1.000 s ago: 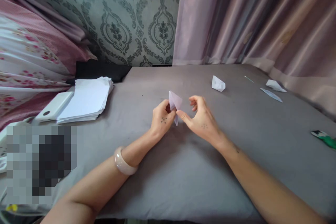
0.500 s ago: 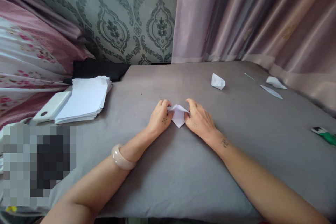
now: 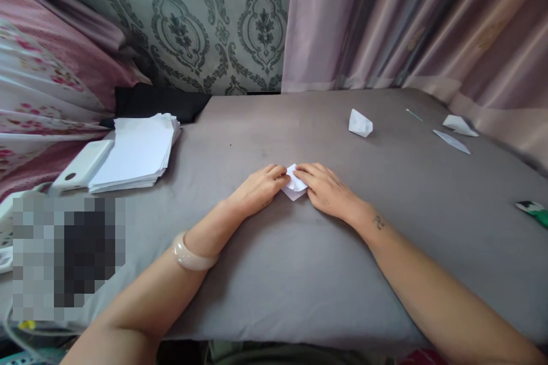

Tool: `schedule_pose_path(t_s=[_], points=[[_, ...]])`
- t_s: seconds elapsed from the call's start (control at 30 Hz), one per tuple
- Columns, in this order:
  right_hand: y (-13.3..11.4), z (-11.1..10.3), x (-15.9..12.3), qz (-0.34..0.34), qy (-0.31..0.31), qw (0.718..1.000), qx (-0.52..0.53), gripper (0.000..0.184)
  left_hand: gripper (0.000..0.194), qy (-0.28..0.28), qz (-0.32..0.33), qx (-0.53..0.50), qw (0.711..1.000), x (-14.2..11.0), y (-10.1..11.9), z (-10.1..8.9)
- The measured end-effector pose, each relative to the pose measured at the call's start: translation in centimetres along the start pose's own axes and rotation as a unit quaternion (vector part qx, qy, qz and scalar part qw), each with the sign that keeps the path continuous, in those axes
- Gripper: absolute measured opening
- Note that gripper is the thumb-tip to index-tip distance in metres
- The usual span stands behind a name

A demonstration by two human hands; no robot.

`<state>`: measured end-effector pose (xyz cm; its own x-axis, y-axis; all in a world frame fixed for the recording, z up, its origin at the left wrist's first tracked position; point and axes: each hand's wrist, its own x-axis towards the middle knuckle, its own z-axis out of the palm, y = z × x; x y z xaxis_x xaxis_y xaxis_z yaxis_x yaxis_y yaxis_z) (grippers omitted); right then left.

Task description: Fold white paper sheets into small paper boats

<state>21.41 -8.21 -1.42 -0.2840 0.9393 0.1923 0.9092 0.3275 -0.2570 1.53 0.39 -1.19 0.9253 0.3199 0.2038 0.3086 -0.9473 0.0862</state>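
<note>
A small piece of folded white paper (image 3: 294, 193) lies on the grey cloth, its lower corner pointing toward me. My left hand (image 3: 263, 187) grips its left side, fingers bent over the edge. On the opposite side my right hand (image 3: 327, 188) holds the paper, with its fingertips on top and the thumb low at the edge. The fingers cover both side corners; the top corner and the middle folds show between them. A pale bangle (image 3: 192, 254) circles my left wrist.
On the left, a stack of white paper (image 3: 139, 151) lies beside a white device (image 3: 83, 165), with black fabric (image 3: 158, 104) behind. A folded paper piece (image 3: 360, 123) stands at back right. Farther right are two paper pieces (image 3: 459, 125), a thin stick (image 3: 414, 114) and a green object (image 3: 535, 212).
The raised side flaps of the paper now lie flatter, folded inward. My fingers have moved from pinching the outer edges to pressing over the top. The view has tilted down slightly.
</note>
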Motion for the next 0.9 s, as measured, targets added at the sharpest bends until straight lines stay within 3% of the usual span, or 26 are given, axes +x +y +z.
schedule_pose_path(t_s=[0.27, 0.5, 0.63, 0.8, 0.9], points=[[-0.2, -1.2, -0.6, -0.002, -0.037, 0.999, 0.014, 0.049, 0.029, -0.042, 0.007, -0.011, 0.999, -0.4, 0.6, -1.0], [0.4, 0.4, 0.5, 0.048, 0.075, 0.992, 0.089, 0.035, 0.026, -0.044, 0.023, -0.037, 0.998, -0.7, 0.4, -1.3], [0.3, 0.7, 0.5, 0.039, 0.032, 0.994, 0.095, 0.028, 0.030, -0.038, 0.032, -0.066, 0.997, -0.7, 0.2, -1.2], [-0.3, 0.5, 0.2, 0.014, 0.040, 0.998, 0.054, 0.034, 0.034, -0.035, 0.019, -0.092, 0.995, -0.7, -0.2, -0.7], [-0.4, 0.4, 0.2, 0.043, 0.032, 0.994, 0.091, 0.035, 0.033, -0.013, 0.009, -0.113, 0.993, -0.6, -0.6, -0.3]])
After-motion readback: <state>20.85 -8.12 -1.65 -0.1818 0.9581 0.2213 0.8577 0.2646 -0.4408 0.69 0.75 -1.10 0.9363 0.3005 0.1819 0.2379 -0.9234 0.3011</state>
